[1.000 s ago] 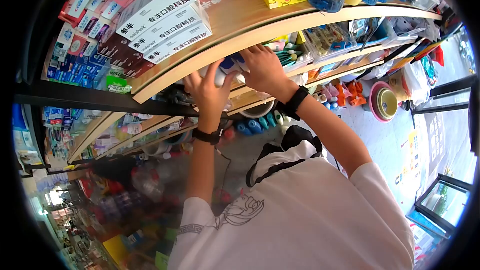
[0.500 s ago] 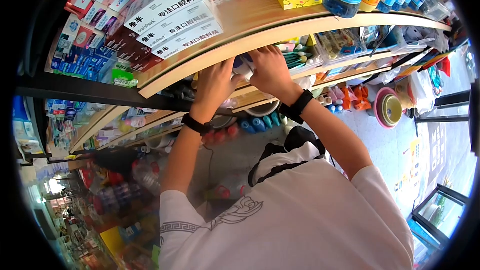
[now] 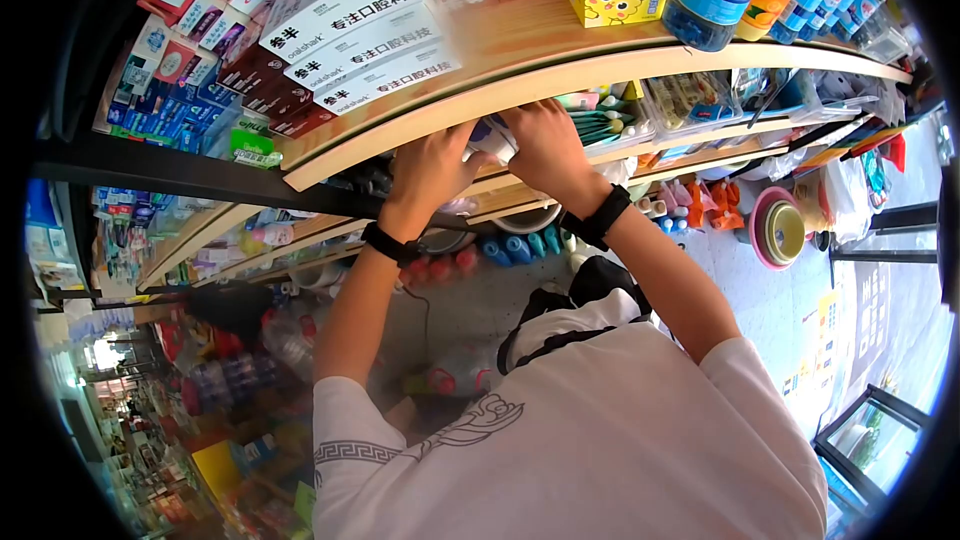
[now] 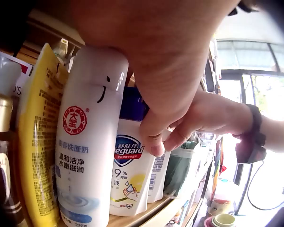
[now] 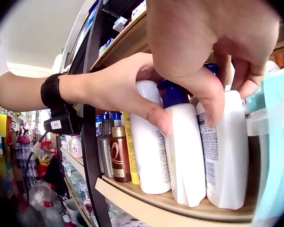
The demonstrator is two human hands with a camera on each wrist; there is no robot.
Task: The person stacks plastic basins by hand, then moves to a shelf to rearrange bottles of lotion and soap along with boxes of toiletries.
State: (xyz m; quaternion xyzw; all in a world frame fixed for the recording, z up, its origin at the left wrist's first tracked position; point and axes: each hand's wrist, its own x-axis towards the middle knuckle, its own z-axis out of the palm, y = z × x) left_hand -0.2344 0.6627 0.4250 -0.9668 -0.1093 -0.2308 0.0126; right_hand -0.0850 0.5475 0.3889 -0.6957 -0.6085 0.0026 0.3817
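Note:
On the shelf stand white Safeguard hand soap bottles with blue pump tops. My right hand (image 5: 213,52) holds the rightmost hand soap bottle (image 5: 232,161) near its top, thumb on its labelled side and fingers curled over the far side. Beside it stands another hand soap bottle (image 4: 132,175), its label toward the left wrist view. My left hand (image 3: 428,172) arches over a tall white face wash bottle (image 4: 87,142), with its thumb (image 5: 158,120) down where that bottle meets the neighbouring soap bottle. The left fingertips are hidden behind the bottles; I cannot tell what they hold.
A yellow tube (image 4: 40,137) and a brown bottle (image 5: 119,153) stand left of the bottles. A translucent bin (image 5: 274,142) borders them on the right. Close above the hands runs the upper shelf edge (image 3: 560,80), carrying white toothpaste boxes (image 3: 350,30).
My left hand has shifted in over the bottles, its thumb and fingers less spread than before. My right hand stays near the same bottles while the head view has shifted slightly.

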